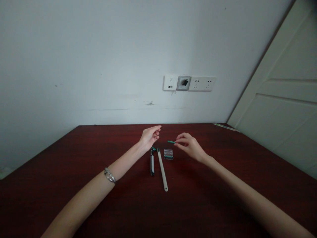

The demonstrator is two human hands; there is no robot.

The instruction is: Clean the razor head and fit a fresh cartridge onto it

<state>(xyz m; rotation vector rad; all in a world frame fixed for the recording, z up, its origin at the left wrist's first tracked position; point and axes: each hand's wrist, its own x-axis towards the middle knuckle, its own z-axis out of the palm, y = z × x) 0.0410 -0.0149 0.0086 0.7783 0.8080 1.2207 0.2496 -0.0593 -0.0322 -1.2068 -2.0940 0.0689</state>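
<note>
My right hand (188, 144) pinches a slim green razor cartridge (171, 142) between thumb and fingertips, above the table. Slightly below it lies a small clear plastic case (168, 154) with a green strip along its near side. My left hand (150, 136) hovers to the left, its fingers loosely curled and nothing visible in them. Under that hand is a razor (152, 163) with a grey and black handle and a green head, partly beside a long whitish handle (162, 170) with a dark tip and a hole at its near end.
The dark red wooden table (111, 205) meets a white wall (99, 59) at the back. Wall sockets (201, 84) sit above the table. A white panelled door (284, 89) stands at the right, and a thin printed strip (226, 127) lies at the far right edge.
</note>
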